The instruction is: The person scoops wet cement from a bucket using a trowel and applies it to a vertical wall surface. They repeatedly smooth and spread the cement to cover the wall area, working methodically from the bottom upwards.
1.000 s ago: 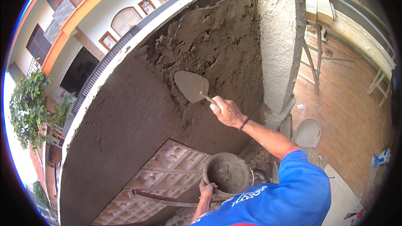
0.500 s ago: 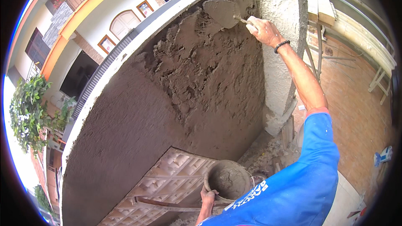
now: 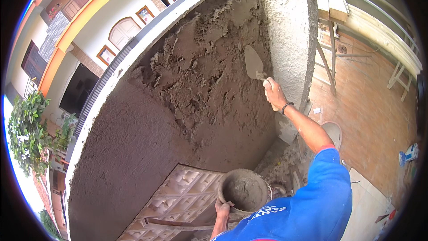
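My right hand [image 3: 275, 93] is closed on the handle of a trowel [image 3: 254, 61], whose grey blade is over the rough, lumpy mortar [image 3: 205, 62] on the wall, near the white rough-textured pillar [image 3: 287, 27] at its right edge. Lower down, my left hand [image 3: 223, 209] grips the near left side of a bucket [image 3: 232, 176] with wet mortar [image 3: 245, 187] inside. The lower left of the wall carries smoother dark plaster [image 3: 120, 151], above a patterned breeze-block panel [image 3: 178, 196].
Wooden stands with long pale boards [image 3: 379, 35] are at upper right on the tiled floor [image 3: 374, 107]. A pale basin [image 3: 334, 131], a white-and-blue pack [image 3: 408, 154] and a large tile [image 3: 365, 192] lie right. A house with a balcony and a leafy plant [image 3: 29, 125] is beyond the wall.
My right hand with the trowel rose to the wall's top, then came down to the upper-middle right, blade turned. Fresh mortar is smeared near the top. My left hand stays on the bucket.
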The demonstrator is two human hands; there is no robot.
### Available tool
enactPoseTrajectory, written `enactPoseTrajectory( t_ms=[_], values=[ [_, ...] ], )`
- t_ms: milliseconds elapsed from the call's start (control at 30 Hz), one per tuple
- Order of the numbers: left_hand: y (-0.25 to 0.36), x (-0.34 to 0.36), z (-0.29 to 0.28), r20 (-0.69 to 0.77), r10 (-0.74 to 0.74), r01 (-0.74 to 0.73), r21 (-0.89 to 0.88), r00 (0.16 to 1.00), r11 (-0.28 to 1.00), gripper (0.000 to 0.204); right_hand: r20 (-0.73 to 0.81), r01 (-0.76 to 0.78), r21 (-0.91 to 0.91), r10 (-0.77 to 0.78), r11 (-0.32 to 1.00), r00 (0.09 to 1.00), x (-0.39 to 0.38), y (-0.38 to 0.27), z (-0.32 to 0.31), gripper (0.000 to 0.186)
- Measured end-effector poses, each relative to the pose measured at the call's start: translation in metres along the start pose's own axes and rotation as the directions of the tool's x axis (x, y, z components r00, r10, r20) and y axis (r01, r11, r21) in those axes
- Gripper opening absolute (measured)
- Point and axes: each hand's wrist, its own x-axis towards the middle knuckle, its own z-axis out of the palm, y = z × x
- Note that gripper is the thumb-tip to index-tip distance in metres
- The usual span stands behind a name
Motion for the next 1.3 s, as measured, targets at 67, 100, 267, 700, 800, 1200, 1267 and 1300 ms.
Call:
enactPoseTrajectory(
  t_ms=[67, 100, 267, 700, 800, 1200, 1267, 1300],
  values=[
    [-0.002, 0.002, -0.001, 0.001, -0.01, 0.01, -0.007, 1.0, 1.0, 0.062, 0.029, -0.123, 0.322, 0.121, 0.939, 0.992, -0.005, -0.03, 0.001, 0.033],
    [-0.002, 0.002, 0.0, -0.01, -0.023, 0.023, -0.005, 1.0, 1.0, 0.062, 0.057, -0.184, 0.467, 0.178, 0.865, 0.982, -0.01, -0.051, 0.001, 0.033],
    [-0.002, 0.0, 0.001, 0.026, 0.018, -0.018, 0.006, 1.0, 1.0, 0.063, 0.147, -0.177, 0.723, 0.102, 0.668, 0.984, 0.05, -0.165, -0.021, 0.036],
    [-0.006, -0.005, -0.003, -0.04, -0.049, 0.051, 0.037, 0.998, 0.998, 0.06, 0.034, 0.23, 0.236, -0.244, 0.944, 0.969, -0.031, -0.209, 0.085, 0.04],
    [0.009, -0.014, 0.002, -0.022, -0.032, 0.034, 0.112, 0.999, 0.993, 0.054, 0.06, 0.244, 0.183, -0.259, 0.952, 0.964, -0.049, -0.185, 0.098, 0.036],
    [-0.002, -0.015, 0.003, -0.013, 0.035, -0.035, -0.01, 0.999, 0.999, 0.054, 0.037, -0.077, 0.379, 0.068, 0.922, 0.997, -0.104, -0.104, 0.064, 0.028],
    [-0.001, -0.018, 0.001, 0.004, 0.015, -0.015, 0.012, 1.0, 1.0, 0.055, -0.072, -0.007, 0.341, 0.033, 0.94, 0.997, -0.07, -0.119, 0.046, 0.029],
    [0.003, -0.021, 0.001, 0.003, 0.005, -0.005, 0.04, 1.0, 0.999, 0.056, -0.118, 0.031, 0.351, 0.011, 0.936, 0.993, -0.055, -0.124, 0.041, 0.029]
  ],
)
